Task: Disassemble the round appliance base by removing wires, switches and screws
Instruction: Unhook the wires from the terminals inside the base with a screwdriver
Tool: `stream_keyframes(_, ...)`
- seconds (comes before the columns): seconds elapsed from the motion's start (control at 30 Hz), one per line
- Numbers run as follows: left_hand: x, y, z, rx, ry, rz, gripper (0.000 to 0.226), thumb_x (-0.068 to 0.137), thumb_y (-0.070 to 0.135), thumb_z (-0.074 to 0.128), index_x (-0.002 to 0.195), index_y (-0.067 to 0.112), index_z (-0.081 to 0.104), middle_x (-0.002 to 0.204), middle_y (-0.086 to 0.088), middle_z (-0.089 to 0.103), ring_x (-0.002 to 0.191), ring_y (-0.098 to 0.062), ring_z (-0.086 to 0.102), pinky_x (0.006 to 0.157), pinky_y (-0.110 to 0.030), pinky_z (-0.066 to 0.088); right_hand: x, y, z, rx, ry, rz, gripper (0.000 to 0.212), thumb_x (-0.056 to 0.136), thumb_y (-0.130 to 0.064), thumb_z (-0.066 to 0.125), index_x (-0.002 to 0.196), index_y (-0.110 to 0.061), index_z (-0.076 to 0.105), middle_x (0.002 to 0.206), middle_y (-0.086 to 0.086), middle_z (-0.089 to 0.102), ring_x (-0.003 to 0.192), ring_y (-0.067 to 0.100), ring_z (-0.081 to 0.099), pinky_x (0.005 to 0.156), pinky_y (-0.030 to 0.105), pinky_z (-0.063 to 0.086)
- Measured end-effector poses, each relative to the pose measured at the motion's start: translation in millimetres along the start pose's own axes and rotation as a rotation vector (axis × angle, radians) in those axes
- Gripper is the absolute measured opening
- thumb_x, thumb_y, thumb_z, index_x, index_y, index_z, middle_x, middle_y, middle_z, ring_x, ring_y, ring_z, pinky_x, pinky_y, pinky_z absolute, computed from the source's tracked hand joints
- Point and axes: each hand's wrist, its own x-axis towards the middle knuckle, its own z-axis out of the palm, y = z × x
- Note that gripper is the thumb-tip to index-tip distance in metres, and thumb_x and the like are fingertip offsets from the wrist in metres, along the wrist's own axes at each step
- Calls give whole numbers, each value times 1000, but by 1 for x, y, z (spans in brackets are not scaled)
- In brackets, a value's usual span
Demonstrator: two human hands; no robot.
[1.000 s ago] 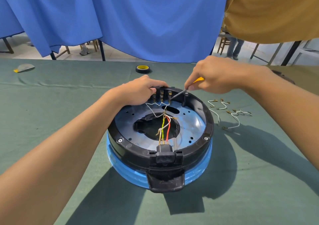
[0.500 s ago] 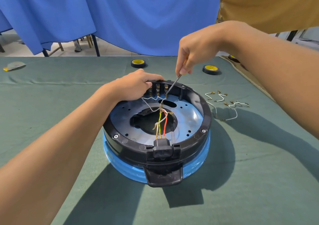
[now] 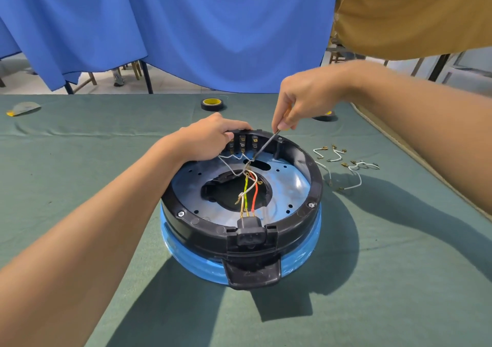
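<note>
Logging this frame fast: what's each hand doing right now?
Left hand: closed on the far rim of the appliance base.
Right hand: pinching a thin metal tool.

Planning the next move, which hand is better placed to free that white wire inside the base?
Right. The right hand already holds the screwdriver at the wire; the left hand steadies the rim.

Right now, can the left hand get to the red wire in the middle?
Probably yes. The left hand rests on the base's far rim, and the red wire lies uncovered in the open middle just below it, with only thin wires beside it.
</note>
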Motion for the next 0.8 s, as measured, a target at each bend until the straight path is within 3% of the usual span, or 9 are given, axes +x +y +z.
stream_keyframes(0.13,1,-3,0,1,-6,-10,42,103,14,31,131,39,50,103,-2,43,105,-24,46,100,-47,37,-18,-6,16,-39,125,-12,16,92,-30,62,99,-38,74,75,-24,68,75,-11,56,62,16,40)
stream_keyframes(0.3,1,-5,1,4,5,-15,44,103,13,31,135,39,47,108,-2,43,107,-18,38,103,-48,34,-38,-16,26,-29,211,-21,17,93,-29,60,102,-34,73,91,-12,71,79,4,57,73,29,46)
stream_keyframes(0.43,-1,-4,2,-51,45,-39,42,103,15,38,139,34,47,121,-3,51,107,-17,47,98,-35,38,-52,-17,41,137,346,-4,15,92,-33,62,101,-35,73,87,-16,65,80,4,55,66,11,38)
stream_keyframes(0.5,0,-4,2,-114,76,-71,39,101,15,43,138,26,49,130,-1,56,112,-18,54,95,-27,38,-53,-19,52,153,396,13,15,93,-34,61,103,-34,73,91,-13,63,84,9,50,71,21,37)
stream_keyframes(0.63,-2,-3,1,-122,83,-85,31,100,14,47,126,22,61,117,0,65,104,-18,59,96,-35,45,-49,-27,64,148,458,28,17,93,-31,60,105,-32,73,102,-5,68,92,14,52,83,37,46)
stream_keyframes(0.8,-2,-2,0,-53,68,-68,31,101,15,44,127,22,60,121,0,62,106,-20,56,94,-35,43,-44,-30,65,100,528,44,18,94,-30,59,107,-31,72,102,-2,68,94,22,57,81,38,47)
